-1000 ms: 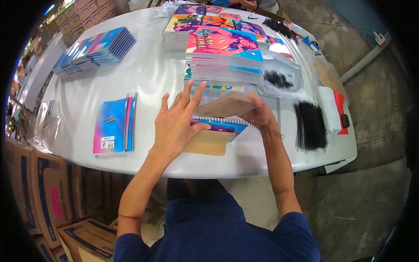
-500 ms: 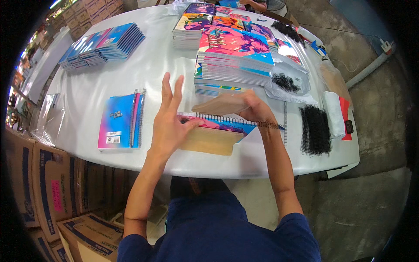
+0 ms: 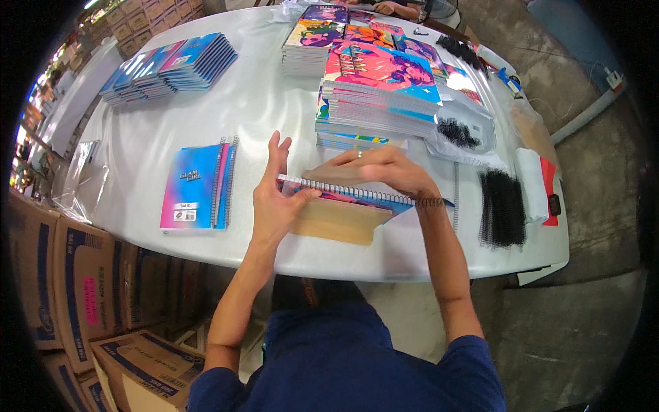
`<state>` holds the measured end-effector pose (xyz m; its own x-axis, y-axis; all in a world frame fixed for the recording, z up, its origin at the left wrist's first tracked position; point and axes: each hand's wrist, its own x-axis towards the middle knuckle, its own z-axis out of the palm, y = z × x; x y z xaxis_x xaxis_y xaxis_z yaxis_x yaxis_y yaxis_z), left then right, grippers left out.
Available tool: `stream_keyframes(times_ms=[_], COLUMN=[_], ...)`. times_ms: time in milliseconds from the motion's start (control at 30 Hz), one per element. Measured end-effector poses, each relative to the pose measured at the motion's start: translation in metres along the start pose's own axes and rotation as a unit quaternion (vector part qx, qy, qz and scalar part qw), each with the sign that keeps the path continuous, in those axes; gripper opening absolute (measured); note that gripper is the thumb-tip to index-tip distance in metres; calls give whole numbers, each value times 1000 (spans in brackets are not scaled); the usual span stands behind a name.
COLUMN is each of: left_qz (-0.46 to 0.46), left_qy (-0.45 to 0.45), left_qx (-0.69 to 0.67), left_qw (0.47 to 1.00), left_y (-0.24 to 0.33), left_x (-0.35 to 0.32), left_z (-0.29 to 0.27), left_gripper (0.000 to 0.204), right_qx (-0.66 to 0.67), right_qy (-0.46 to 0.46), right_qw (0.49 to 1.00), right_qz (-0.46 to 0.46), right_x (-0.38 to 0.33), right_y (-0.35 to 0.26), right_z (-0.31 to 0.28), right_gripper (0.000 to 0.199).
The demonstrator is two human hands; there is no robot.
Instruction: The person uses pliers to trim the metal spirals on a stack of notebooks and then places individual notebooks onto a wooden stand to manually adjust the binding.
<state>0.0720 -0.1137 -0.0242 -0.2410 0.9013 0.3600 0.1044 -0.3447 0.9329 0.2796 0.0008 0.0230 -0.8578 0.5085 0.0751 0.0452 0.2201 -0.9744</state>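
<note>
A notebook [image 3: 391,204] with a blue and pink cover stands edge-up at the front of the table. A dark wire spiral [image 3: 357,191] runs along its upper edge and sticks out past the right end. My left hand [image 3: 274,199] pinches the notebook's left end between thumb and fingers, with other fingers raised. Flat over the far side of the spiral, my right hand [image 3: 391,170] stretches its fingers leftward, slightly blurred. Under those fingers is a grey-brown flat piece [image 3: 326,173], its kind unclear. A tan flat piece [image 3: 343,225] lies on the near side.
Spiral-bound notebooks [image 3: 192,189] lie at left, with a blue stack [image 3: 168,65] beyond. Tall notebook stacks [image 3: 381,75] stand behind my hands. Black spirals [image 3: 502,209] and a white roll [image 3: 530,185] lie right. Cartons [image 3: 93,288] stand below left; another person's hands [image 3: 391,8] show at back.
My right hand has gone from curled fingers to fingers stretched leftward over the spiral. The left hand keeps its pinch. The whole view has shifted slightly.
</note>
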Motion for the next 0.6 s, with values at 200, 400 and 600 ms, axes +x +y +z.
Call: stream_keyframes(times_ms=[200,400,600], left_qz=[-38,-52,-57], left_qy=[1,9,6], left_qx=[-127,-185,-162], left_qw=[991,981,985], left_y=[-9,-5,-5], left_x=[-2,-3,-3], left_z=[-4,-2,-4], left_gripper=[93,91,85], right_qx=[-37,-26,-85], right_qy=[-10,-34,-17], right_qw=[999,999,996], right_qz=[13,-26,13], right_x=[3,6,15], right_y=[-8,-6,-4], right_z=[-4,-6,-3], right_gripper=[40,45,43])
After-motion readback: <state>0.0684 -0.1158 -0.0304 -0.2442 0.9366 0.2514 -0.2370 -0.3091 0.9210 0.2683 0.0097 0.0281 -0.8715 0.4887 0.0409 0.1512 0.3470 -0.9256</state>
